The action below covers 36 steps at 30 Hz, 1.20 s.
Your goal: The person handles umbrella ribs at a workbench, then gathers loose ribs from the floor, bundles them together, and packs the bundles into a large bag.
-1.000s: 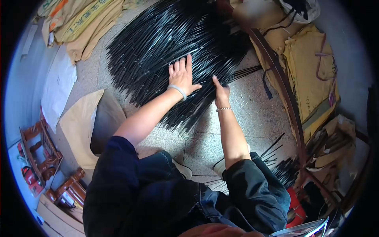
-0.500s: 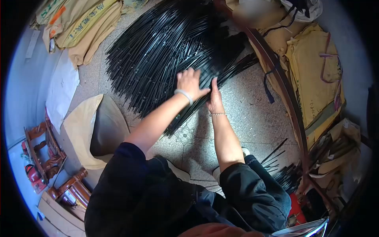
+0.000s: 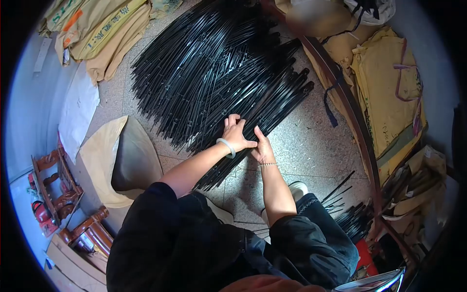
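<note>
A large heap of long, thin black strips (image 3: 194,73), resembling cable ties, fans out over the tiled floor. Along its near right edge lies a bundle of the same strips (image 3: 279,104), running diagonally between my hands. My left hand (image 3: 236,136), with a pale bangle at the wrist, curls over the bundle from the left, fingers bent among the strips. My right hand (image 3: 263,148), wearing a beaded bracelet, cups the bundle's right side with the thumb on top. Its other fingers are hidden under the strips. The two thumbs are close together.
An open paper sack (image 3: 104,160) lies at left, near a wooden stool (image 3: 90,233). Folded yellow sacks (image 3: 386,92) lie at right behind a curved dark wooden bar (image 3: 357,104). More black strips (image 3: 355,219) lie by my right foot. Printed sacks (image 3: 104,34) are at upper left.
Both hands have moved slightly toward me and closed about the bundle. The bundle has shifted nearer, its far ends drawn together and its near ends lower by my feet.
</note>
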### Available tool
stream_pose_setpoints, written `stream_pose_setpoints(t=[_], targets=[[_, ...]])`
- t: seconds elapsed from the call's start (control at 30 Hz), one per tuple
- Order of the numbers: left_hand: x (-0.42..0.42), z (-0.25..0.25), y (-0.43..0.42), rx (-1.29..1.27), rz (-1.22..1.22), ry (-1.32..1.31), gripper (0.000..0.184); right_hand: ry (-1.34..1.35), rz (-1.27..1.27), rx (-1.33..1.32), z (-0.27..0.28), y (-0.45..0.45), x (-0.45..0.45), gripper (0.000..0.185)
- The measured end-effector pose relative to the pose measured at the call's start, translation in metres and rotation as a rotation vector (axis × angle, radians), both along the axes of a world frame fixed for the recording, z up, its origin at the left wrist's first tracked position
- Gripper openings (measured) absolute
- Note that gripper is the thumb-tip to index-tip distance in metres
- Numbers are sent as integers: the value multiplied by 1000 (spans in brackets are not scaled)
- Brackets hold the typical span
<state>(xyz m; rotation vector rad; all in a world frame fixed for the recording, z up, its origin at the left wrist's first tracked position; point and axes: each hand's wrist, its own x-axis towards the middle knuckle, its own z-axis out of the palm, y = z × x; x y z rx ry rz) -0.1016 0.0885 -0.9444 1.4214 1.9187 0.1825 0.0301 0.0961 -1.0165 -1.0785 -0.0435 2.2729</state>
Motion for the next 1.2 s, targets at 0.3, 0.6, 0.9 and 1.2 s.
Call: stream_pose_setpoints(t=[0.3,0.6,0.9,1.2], targets=[[7,94,16,383,106,-301,93,-82,70,387,119,43,8,53],[41,215,35,719,-123,-864,109,-183,364,1182,300,83,69,54],[58,262,33,839,-190,-1113,127,-408,795,1325,236,90,121,135],[55,269,39,1085,-140,-860,73,-363,590,1510,280,91,111,49]])
